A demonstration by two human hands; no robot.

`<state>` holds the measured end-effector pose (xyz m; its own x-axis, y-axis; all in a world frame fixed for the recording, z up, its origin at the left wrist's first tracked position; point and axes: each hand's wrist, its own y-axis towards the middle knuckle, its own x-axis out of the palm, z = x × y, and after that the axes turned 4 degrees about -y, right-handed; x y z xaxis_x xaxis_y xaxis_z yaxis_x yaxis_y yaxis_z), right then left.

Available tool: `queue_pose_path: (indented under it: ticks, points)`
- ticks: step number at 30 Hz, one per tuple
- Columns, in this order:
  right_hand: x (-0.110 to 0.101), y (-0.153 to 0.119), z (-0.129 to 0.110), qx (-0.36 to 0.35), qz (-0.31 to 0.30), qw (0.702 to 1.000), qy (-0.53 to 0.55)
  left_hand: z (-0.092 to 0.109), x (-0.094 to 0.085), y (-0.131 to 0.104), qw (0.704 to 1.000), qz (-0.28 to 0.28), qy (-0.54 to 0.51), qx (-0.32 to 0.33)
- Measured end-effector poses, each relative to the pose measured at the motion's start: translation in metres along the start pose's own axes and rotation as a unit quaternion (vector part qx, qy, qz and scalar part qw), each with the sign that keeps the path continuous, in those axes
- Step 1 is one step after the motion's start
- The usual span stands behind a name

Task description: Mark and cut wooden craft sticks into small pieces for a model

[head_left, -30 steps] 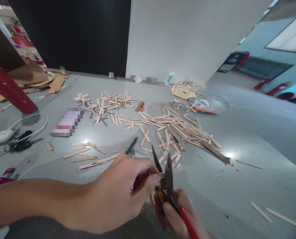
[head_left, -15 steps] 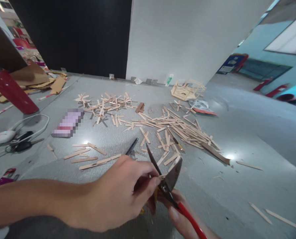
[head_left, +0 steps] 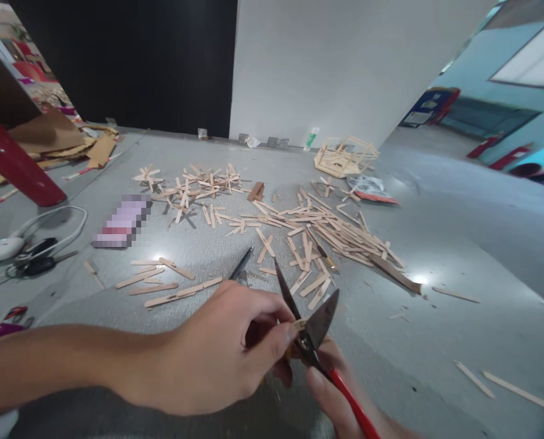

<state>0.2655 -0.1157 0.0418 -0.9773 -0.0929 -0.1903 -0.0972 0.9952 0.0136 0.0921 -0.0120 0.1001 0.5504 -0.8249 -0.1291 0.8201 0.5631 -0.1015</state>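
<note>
Pinching a short stick piece (head_left: 298, 324) between thumb and forefinger, the left hand (head_left: 221, 353) reaches in from the left and feeds the piece into the crotch of the snips (head_left: 311, 332). The right hand (head_left: 333, 393) is clenched round the red handles low in the view, and the two dark blades stand spread in a V, one pointing up and left, the other up and right, with the stick piece lying between them close to the pivot. Both hands hover just above the grey floor (head_left: 436, 256).

Beyond the blades lies a wide scatter of sticks (head_left: 327, 235), thickest at the middle and right, with a second loose cluster (head_left: 199, 186) further back on the left. A few glued strips (head_left: 162, 283) lie apart, near the left hand, and a dark pen (head_left: 241, 264) rests just past its knuckles. At the back, near the white wall, stands a stick frame (head_left: 345, 155). On the left are a blurred pink object (head_left: 122, 221), a white cable (head_left: 47, 228) and cardboard (head_left: 57, 137) beside a red leg (head_left: 18, 171).
</note>
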Motion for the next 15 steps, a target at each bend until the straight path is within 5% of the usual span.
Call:
queue_pose_path:
  ticks: [15]
  points:
    - [0.007, -0.009, 0.017, -0.017, 0.039, 0.997, 0.069, 0.003, 0.0, -0.001, 0.999, -0.014, -0.03, -0.012]
